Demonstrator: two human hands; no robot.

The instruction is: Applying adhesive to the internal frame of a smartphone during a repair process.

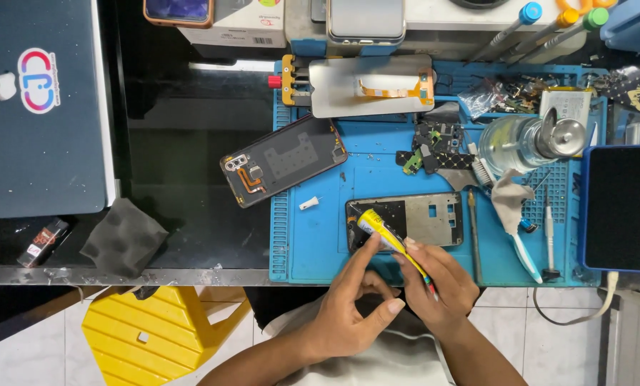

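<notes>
Yellow plastic catches our eye first: a slim yellow glue tube [381, 232] with a dark, thin end lies slanted across both our hands, its upper end over the lower left corner of the grey metal phone frame [414, 220]. That frame lies flat on the blue silicone work mat [313, 243], near the mat's front edge.

Our left hand [352, 304] pinches the tube's upper part, thumb and forefinger closed on it, the other fingers curled loosely beneath. Our right hand [438, 282] wraps the lower part, fingers folded tight round it, with the dark red-tipped end poking out past them toward us.

We judge the step in hand to be handling the tube just above the frame; whether its tip is open we cannot tell. Any next move would call for a steady, light squeeze and a fine aim along the frame's narrow edge.

Further up the mat lies a dark phone back cover [284, 161] with a smooth, matt inner face and an orange flex strip, and a pale screen panel [366, 86] held in a yellow clamp. A clear glass bottle [523, 143] with a shiny metal cap rests on its side to the right.
</notes>
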